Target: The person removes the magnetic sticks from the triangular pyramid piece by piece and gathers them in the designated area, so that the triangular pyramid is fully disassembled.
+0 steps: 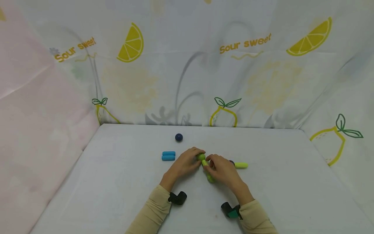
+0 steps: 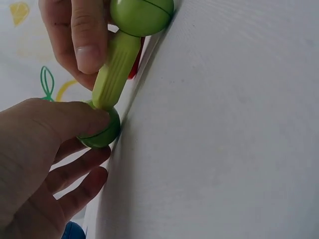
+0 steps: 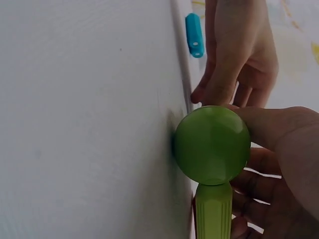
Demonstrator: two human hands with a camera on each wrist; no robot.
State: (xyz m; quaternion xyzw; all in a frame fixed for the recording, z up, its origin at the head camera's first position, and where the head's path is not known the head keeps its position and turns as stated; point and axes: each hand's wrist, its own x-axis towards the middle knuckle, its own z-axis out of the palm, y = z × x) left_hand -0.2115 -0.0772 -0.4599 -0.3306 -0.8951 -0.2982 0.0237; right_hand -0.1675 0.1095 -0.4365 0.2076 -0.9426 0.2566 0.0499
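Note:
The left hand [image 1: 184, 162] pinches a green ball [image 2: 102, 134] between thumb and fingers, low against the white table. The right hand [image 1: 223, 169] grips a yellow-green ribbed rod [image 2: 117, 69], one end of which meets that ball. At the rod's other end sits a second green ball [image 3: 212, 144], close to the tabletop. From this second ball, in the right wrist view, another yellow-green rod [image 3: 213, 211] runs down out of frame. Beyond the right hand, a yellow-green rod [image 1: 241, 165] lies beside a dark ball [image 1: 232, 162], partly hidden by the hand.
Two blue rods [image 1: 168, 156] lie side by side left of the left hand. Farther back is a dark blue ball [image 1: 179, 137]. A small red piece [image 2: 133, 72] shows behind the held rod. Printed cloth surrounds the white table [image 1: 117, 182] at the back and sides.

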